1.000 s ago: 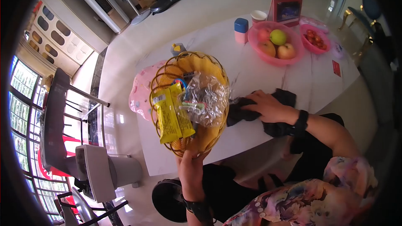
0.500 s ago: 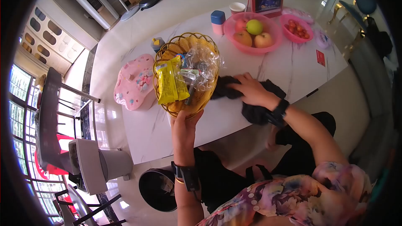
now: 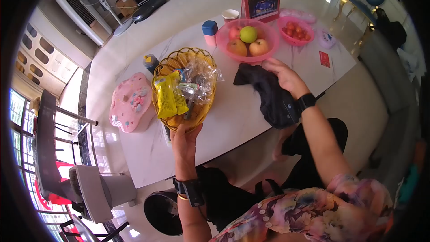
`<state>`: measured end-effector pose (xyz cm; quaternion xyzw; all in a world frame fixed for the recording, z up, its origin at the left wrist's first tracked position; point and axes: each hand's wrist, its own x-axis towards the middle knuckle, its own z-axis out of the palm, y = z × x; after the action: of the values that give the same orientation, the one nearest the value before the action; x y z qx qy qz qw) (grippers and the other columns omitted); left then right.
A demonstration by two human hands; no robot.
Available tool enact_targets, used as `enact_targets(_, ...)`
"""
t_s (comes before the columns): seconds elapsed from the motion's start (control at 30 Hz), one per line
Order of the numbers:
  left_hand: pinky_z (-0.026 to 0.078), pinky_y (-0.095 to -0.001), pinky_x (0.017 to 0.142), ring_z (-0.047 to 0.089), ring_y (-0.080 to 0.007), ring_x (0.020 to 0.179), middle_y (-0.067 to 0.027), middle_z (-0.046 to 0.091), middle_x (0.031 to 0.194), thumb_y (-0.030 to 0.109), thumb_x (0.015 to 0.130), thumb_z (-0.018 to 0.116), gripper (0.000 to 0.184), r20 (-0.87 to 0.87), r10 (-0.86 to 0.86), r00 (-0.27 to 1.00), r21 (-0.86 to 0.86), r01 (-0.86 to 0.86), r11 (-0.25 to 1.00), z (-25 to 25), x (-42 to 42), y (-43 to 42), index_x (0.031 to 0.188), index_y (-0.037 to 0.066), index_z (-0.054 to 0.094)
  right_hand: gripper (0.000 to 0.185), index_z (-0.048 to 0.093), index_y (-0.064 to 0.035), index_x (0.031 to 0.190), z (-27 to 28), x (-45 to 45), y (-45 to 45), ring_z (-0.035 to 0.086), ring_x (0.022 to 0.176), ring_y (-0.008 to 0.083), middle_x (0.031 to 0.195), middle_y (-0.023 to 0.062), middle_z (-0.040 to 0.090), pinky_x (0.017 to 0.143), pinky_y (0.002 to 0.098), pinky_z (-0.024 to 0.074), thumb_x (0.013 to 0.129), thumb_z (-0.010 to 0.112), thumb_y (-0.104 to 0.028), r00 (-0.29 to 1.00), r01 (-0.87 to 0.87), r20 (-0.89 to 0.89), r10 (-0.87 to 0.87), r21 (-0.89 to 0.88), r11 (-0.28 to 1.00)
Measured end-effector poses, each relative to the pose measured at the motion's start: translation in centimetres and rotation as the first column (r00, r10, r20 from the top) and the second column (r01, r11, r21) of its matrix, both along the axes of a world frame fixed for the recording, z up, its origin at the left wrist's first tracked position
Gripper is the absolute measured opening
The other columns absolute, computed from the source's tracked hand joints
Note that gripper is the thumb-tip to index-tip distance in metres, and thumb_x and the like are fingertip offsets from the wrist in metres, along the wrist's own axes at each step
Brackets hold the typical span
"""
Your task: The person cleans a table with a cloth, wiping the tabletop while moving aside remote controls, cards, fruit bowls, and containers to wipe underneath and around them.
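My left hand [image 3: 184,141] grips the near rim of a yellow woven basket [image 3: 207,113], which holds a yellow packet [image 3: 166,98], crinkled clear plastic [image 3: 204,78] and small items. A pink lidded box [image 3: 130,101] lies just left of the basket. On the right, my right hand [image 3: 286,77] rests against the far edge of a crumpled black cloth [image 3: 271,96], its fingers pointing toward the pink fruit bowl [image 3: 224,47]. Whether those fingers pinch the cloth is not clear.
Beyond the cloth on the white table [image 3: 233,121] stand a blue-capped bottle [image 3: 209,33], a paper cup [image 3: 230,15], a desk calendar [image 3: 262,5] and a bowl of small red fruit [image 3: 295,31]. A black bin [image 3: 163,213] and a grey bin [image 3: 118,188] stand on the floor.
The basket is lower over the table, beside the pink box. My right hand has moved away from the basket along with the black cloth, which now lies more stretched out.
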<state>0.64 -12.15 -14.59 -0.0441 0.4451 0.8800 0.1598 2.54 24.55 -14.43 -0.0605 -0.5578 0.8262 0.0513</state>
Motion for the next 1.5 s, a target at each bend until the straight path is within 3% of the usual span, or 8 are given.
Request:
enact_targets(0.03, 0.055, -0.0411, 0.082, 0.059, -0.0308, 0.101, -0.0153, 0.051, 0.121, -0.001, 0.084, 0.043, 0.043, -0.005, -0.010, 1.000, 0.000, 0.010, 1.000, 0.0, 0.2, 0.1, 0.126, 0.000, 0.040, 0.042, 0.053, -0.0062, 0.118, -1.2, 0.8, -0.2, 0.050, 0.098, 0.0196, 0.108, 0.0052, 0.056, 0.090, 0.0314, 0.0400, 0.080, 0.067, -0.019, 0.897, 0.430, 0.234, -0.375, -0.269, 0.862)
enact_targets(0.13, 0.055, -0.0406, 0.082, 0.059, -0.0302, 0.102, -0.0147, 0.051, 0.121, -0.001, 0.084, 0.044, 0.043, 0.012, -0.015, 1.000, 0.004, 0.014, 1.000, 0.2, 0.1, 0.4, 0.127, 0.000, 0.040, 0.035, 0.055, -0.0093, 0.111, -5.1, 1.6, 1.6, 0.049, 0.096, 0.0194, 0.105, 0.0040, 0.055, 0.087, 0.0311, 0.0403, 0.080, 0.067, -0.019, 0.792, 0.610, 0.362, -0.491, -0.451, 0.651)
enact_targets(0.77, 0.039, -0.0483, 0.099, 0.046, -0.0287, 0.114, -0.0150, 0.051, 0.113, 0.027, 0.089, 0.056, 0.043, 0.358, 0.261, 0.896, -0.091, -0.244, 0.965, 1.2, 2.6, 2.8, 0.125, 0.009, 0.042, 0.024, 0.057, -0.0152, 0.102, 0.7, 2.6, -3.1, 0.048, 0.086, 0.0073, 0.094, -0.0054, 0.055, 0.075, 0.0276, 0.0349, 0.078, 0.060, -0.013, 0.672, 0.739, 0.120, -0.730, -0.062, 0.670)
enact_targets(0.97, 0.044, -0.0413, 0.091, 0.054, -0.0224, 0.105, -0.0148, 0.051, 0.117, 0.043, 0.088, 0.056, 0.069, 0.195, -0.535, 0.822, -0.103, 0.559, 0.823, 1.0, 12.1, 8.8, 0.139, 0.008, 0.025, 0.022, 0.058, -0.0180, 0.103, 0.4, 1.2, -5.5, 0.048, 0.088, 0.0083, 0.097, -0.0053, 0.055, 0.077, 0.0277, 0.0356, 0.081, 0.060, -0.014, 0.750, 0.659, 0.143, -0.646, -0.245, 0.711)
enact_targets(1.23, 0.047, -0.0239, 0.047, 0.056, -0.0113, 0.055, -0.0045, 0.058, 0.075, 0.025, 0.081, 0.068, 0.031, 0.099, -0.611, 0.786, -0.205, 0.616, 0.760, 2.5, 14.1, 15.3, 0.095, 0.003, 0.051, 0.021, 0.056, -0.0150, 0.102, -1.1, 2.2, -7.3, 0.050, 0.085, 0.0090, 0.091, -0.0043, 0.054, 0.076, 0.0294, 0.0387, 0.082, 0.058, -0.009, 0.718, 0.696, 0.224, -0.659, -0.226, 0.682)
enact_targets(1.33, 0.044, -0.0240, 0.040, 0.052, -0.0104, 0.047, -0.0052, 0.056, 0.072, 0.022, 0.081, 0.068, 0.033, 0.139, -0.590, 0.795, -0.249, 0.605, 0.756, 2.7, 14.9, 15.5, 0.096, 0.002, 0.047, 0.021, 0.056, -0.0099, 0.098, -3.1, 2.0, -6.9, 0.052, 0.088, 0.0161, 0.091, 0.0015, 0.055, 0.078, 0.0347, 0.0416, 0.080, 0.056, 0.001, 0.604, 0.792, -0.292, -0.742, 0.116, 0.599)
enact_targets(1.4, 0.043, -0.0245, 0.037, 0.051, -0.0106, 0.043, -0.0052, 0.055, 0.071, 0.020, 0.081, 0.067, 0.031, 0.146, -0.573, 0.807, -0.247, 0.590, 0.769, 2.9, 15.3, 15.6, 0.095, 0.002, 0.046, 0.024, 0.055, -0.0065, 0.095, -0.8, 3.1, -7.6, 0.052, 0.091, 0.0260, 0.092, 0.0088, 0.055, 0.082, 0.0385, 0.0419, 0.075, 0.054, 0.007, 0.541, 0.819, -0.695, -0.474, 0.564, 0.108)
enact_targets(1.5, 0.043, -0.0253, 0.038, 0.050, -0.0124, 0.046, -0.0027, 0.052, 0.069, 0.024, 0.082, 0.066, 0.025, 0.161, -0.549, 0.820, -0.301, 0.571, 0.764, 3.4, 16.1, 15.8, 0.088, 0.004, 0.053, 0.021, 0.057, -0.0109, 0.090, -0.2, 3.4, -8.5, 0.051, 0.090, 0.0271, 0.091, 0.0083, 0.054, 0.076, 0.0381, 0.0416, 0.071, 0.059, -0.002, 0.641, 0.753, -0.738, -0.208, 0.658, -0.014)
